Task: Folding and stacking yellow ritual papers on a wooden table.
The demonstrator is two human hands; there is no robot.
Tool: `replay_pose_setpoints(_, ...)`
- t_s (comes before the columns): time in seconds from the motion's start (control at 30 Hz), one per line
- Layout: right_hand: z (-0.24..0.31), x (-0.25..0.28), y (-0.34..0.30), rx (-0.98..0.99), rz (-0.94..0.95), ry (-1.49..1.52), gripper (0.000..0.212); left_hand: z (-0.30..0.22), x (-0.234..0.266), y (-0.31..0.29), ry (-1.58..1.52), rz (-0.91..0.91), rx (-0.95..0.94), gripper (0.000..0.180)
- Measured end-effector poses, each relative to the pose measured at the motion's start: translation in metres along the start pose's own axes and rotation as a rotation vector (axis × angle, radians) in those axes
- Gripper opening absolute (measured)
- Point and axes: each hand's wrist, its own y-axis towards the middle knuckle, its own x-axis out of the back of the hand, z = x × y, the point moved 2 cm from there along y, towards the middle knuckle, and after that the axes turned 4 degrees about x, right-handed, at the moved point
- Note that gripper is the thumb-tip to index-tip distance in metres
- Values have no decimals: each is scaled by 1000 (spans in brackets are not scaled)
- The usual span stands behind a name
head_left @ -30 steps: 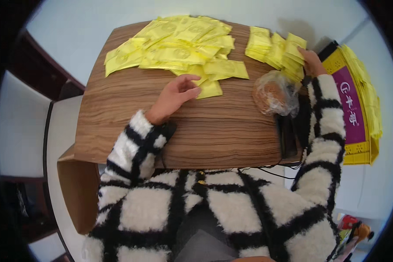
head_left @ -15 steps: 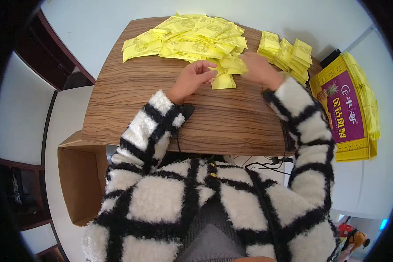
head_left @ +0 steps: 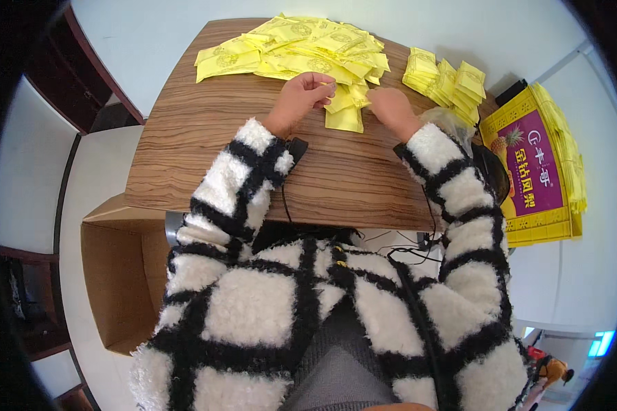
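Between my hands is a small group of flat yellow packets [head_left: 344,118], the lowest one lying on the wood-grain table. My left hand [head_left: 300,101] is closed, thumb and fingertips pinched at the left edge of an upper packet. Opposite it, my right hand [head_left: 393,111] has its fingers closed at that packet's right edge. The fingertips are small here and partly hidden. Just beyond them spreads a large loose heap of the same packets [head_left: 301,44]. Several neat stacks of packets [head_left: 452,82] stand to the right of the heap.
At the table's right side is a yellow crate [head_left: 545,229] with a purple panel, yellow packets along its far side. A clear plastic bag [head_left: 452,125] lies by my right wrist. An open cardboard box [head_left: 120,274] stands on the floor at left. Black cables [head_left: 411,250] hang below the table.
My right hand has come nearer and slightly left, closing on the packet's edge. My left hand has gone from parted fingers to a pinch. The view has shifted slightly.
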Motion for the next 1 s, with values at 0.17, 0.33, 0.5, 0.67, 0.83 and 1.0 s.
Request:
replay_pose_setpoints(0.17,-2,-1,-19,63,-164,96,11,6,7,5,75,20,27,24)
replay_pose_setpoints(0.33,12,21,-37,-25,-239,217,14,13,17,9,95,31,27,26)
replay_pose_setpoints(0.5,13,23,-36,-320,-329,718,20,12,12,5,180,38,11,30)
replay_pose_setpoints(0.67,33,20,-27,-442,-310,1339,22,10,10,2,96,77,110,34)
replay_pose_setpoints(0.83,54,42,-19,-315,-429,1219,22,-9,37,12,-9,-31,55,35)
replay_pose_setpoints(1.0,88,68,-17,-103,-391,803,24,-17,75,10,143,-195,-147,37)
